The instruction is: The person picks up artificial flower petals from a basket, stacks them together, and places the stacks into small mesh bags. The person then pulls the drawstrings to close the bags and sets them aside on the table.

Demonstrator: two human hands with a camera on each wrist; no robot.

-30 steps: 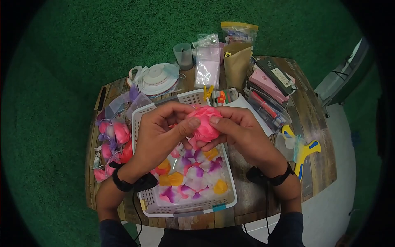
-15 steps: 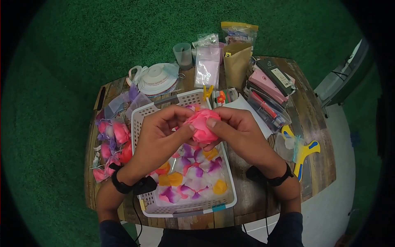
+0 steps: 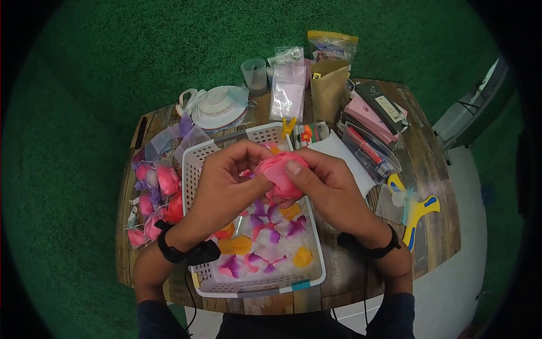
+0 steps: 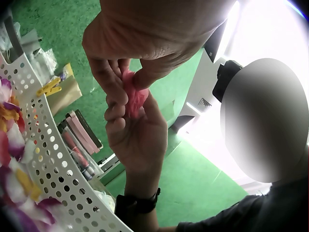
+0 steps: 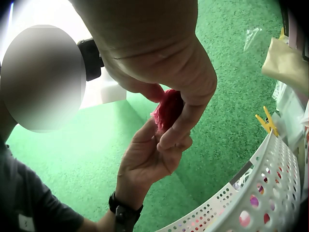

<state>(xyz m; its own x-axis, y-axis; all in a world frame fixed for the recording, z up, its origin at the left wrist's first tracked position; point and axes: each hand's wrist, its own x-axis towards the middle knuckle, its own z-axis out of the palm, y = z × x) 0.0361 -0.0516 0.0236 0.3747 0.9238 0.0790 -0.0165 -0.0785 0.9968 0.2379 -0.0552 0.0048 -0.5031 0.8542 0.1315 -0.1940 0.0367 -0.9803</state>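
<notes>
A pink bundle of petals [image 3: 282, 174] is held between both hands above the white basket [image 3: 320, 248]. The left hand [image 3: 228, 183] pinches its left side, thumb toward the viewer and the other fingers behind. On its right side, the right hand [image 3: 333, 189] grips it with the thumb pressed on its front. In the left wrist view the pink petals [image 4: 135, 94] sit between the fingertips of both hands. The right wrist view shows the bundle [image 5: 170, 110] darker, partly covered by fingers. Loose purple, white, pink and orange petals [image 3: 269, 236] lie in the basket below.
Small mesh bags with pink contents [image 3: 167, 179] lie left of the basket. A ribbon roll [image 3: 217, 107], a plastic cup [image 3: 254, 76] and a brown pouch [image 3: 329, 90] are at the back. Stacked boxes [image 3: 375, 113] and a yellow-blue tool [image 3: 420, 214] are on the right.
The fingers have shifted slightly around the pink bundle, which has turned a little between the hands. The head view has moved slightly.
</notes>
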